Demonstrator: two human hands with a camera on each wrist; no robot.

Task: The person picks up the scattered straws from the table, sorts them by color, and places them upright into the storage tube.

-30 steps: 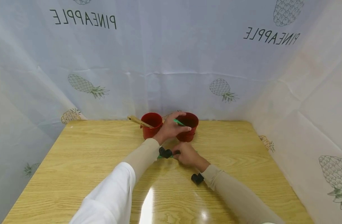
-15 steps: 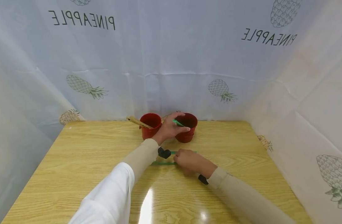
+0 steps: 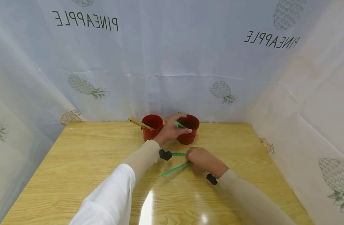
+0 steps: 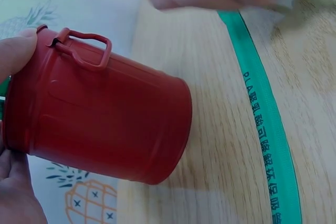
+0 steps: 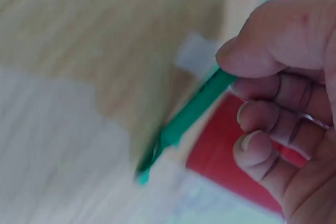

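Note:
My left hand (image 3: 172, 128) holds the right-hand small red bucket (image 3: 186, 138) by its rim, thumb and fingers spread across it. A green straw (image 3: 179, 124) leans inside that bucket, its end above the rim. Between thumb and fingers, my right hand (image 3: 204, 160) pinches a second green straw (image 3: 174, 170), which slants in front of the bucket. In the right wrist view this pinched straw (image 5: 193, 107) points down past the fingertips. Behind it, another green straw (image 3: 178, 154) with dark printing lies on the table, partly hidden by the right hand; the left wrist view shows its printed side (image 4: 265, 135).
Left of the held bucket stands another red bucket (image 3: 150, 134), with a long tan printed packet (image 3: 140, 123) leaning out to the left. A white pineapple-print cloth (image 3: 172, 62) hangs behind the wooden table (image 3: 93, 162) and at its sides.
The right hand has moved right and taken one straw with it, which now slants away from the straw lying behind. The left hand has stayed at the bucket.

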